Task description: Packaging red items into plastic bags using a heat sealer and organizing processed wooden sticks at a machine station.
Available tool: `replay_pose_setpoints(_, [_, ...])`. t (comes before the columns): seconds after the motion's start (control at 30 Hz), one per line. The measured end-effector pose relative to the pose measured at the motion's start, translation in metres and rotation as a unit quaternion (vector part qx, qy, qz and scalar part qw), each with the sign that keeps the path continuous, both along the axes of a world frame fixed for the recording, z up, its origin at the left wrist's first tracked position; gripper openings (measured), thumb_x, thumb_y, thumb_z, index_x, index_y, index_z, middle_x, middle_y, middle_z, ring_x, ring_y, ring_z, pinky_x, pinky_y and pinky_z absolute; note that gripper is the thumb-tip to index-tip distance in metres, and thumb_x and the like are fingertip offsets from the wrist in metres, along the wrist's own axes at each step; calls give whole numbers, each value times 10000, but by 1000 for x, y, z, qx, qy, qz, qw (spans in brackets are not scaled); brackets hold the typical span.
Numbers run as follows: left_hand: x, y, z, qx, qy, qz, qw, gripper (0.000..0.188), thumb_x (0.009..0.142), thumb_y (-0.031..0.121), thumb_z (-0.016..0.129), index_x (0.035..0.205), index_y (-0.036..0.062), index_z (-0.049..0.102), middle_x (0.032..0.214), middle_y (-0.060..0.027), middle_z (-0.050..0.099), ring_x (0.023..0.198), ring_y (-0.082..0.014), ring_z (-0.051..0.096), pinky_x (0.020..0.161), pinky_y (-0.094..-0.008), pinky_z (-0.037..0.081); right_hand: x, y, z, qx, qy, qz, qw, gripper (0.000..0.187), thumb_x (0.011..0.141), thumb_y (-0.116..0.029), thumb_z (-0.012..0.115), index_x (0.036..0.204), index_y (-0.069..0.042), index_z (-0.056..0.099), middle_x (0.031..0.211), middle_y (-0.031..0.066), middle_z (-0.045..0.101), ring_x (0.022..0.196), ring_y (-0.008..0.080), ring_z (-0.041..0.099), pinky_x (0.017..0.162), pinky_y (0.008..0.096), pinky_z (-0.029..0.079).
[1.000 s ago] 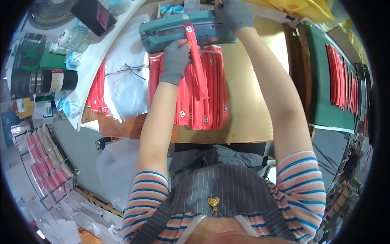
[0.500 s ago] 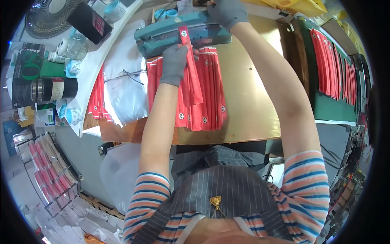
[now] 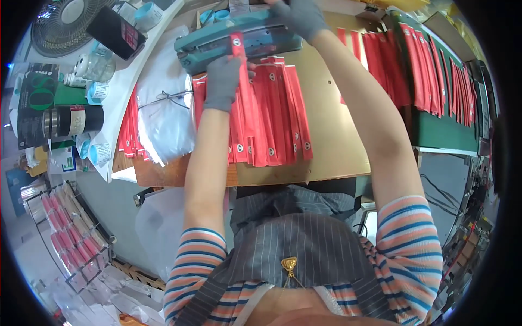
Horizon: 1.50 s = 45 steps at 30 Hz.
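My left hand [image 3: 222,81], in a grey glove, is closed on a long narrow red packet [image 3: 248,111]. The packet's far end reaches up against the front of a teal bar-shaped heat sealer [image 3: 239,41]. Below and beside that hand, several similar red packets [image 3: 274,125] lie overlapping in a row. My right hand [image 3: 302,20], also gloved, is at the sealer's far right end. Motion smears it and the frame's top edge cuts it, so its fingers are unclear.
A tied bundle of clear plastic bags [image 3: 166,108] lies left of the row. A brass-coloured board [image 3: 331,146] covers the table. More red packets stand on the right over a green surface [image 3: 443,133]. A white shelf holds a phone [image 3: 117,32], thermos [image 3: 73,119] and jar [image 3: 97,66].
The view has shifted slightly. Several red packets now show at the board's right side, where brown wood was. The held packet's end stays at the sealer, and my right hand has moved a little left.
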<state>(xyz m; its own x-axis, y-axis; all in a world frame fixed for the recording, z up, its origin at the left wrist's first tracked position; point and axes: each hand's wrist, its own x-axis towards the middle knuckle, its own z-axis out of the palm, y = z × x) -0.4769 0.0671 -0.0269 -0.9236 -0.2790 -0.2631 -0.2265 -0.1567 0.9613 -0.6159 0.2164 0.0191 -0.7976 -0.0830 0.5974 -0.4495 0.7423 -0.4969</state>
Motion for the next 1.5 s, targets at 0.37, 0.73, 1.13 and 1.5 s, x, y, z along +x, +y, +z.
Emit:
replay_pose_setpoints(0.37, [87,5,-61,-572,-17,136,809,742,862,515,478,1244,-117,397,1096,-324,543,1037,-391,552,907,-420,413,190,16,-64,-227,-396,115,882,584,772,-375,669,1111,69,500,989,225,616,901,352,605,822,419,465])
replay_pose_setpoints(0.73, [108,-33,-19,213,-78,34,973,578,756,375,726,1174,16,552,1099,-107,605,950,-199,597,851,-314,456,181,-35,-61,-430,-733,284,444,478,754,-315,727,1105,-25,582,1013,123,638,851,229,635,807,349,504])
replay_pose_setpoints(1.13, [154,24,56,29,252,-139,957,917,567,129,845,1320,31,332,1229,-88,506,1078,-184,529,920,-317,441,204,41,24,-342,-297,557,696,1170,597,-139,844,1452,-50,51,1339,134,383,1210,202,423,994,320,372])
replay_pose_setpoints(1.5, [207,65,27,436,43,-250,864,603,677,189,746,1201,40,487,1137,-82,564,1029,-187,555,892,-331,458,234,44,48,-294,-458,491,681,521,777,-152,662,1241,-12,471,1080,114,574,1034,193,549,874,311,453])
